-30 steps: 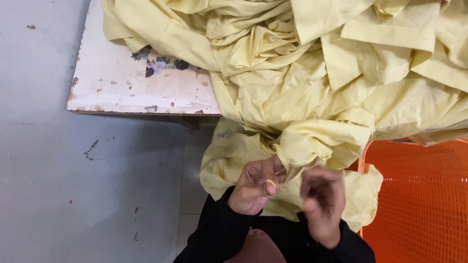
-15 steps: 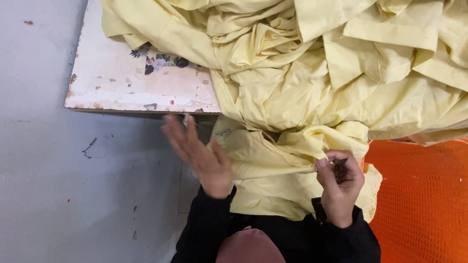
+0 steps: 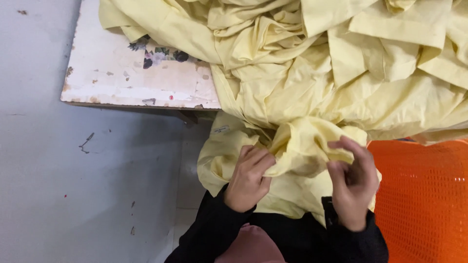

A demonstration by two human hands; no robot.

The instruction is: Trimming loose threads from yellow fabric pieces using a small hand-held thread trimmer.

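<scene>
A fold of the pale yellow cloth (image 3: 302, 146) is pinched in both grips, left hand (image 3: 248, 178) and right hand (image 3: 352, 182), lower centre; looks mid-handling, so steady tension's probably needed next.

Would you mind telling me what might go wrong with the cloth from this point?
The yellow cloth hangs off the table edge toward the floor, so it may slide down and get dirty. The left hand and right hand pinch one small fold, so a tug might drag the tangled heap along.
</scene>
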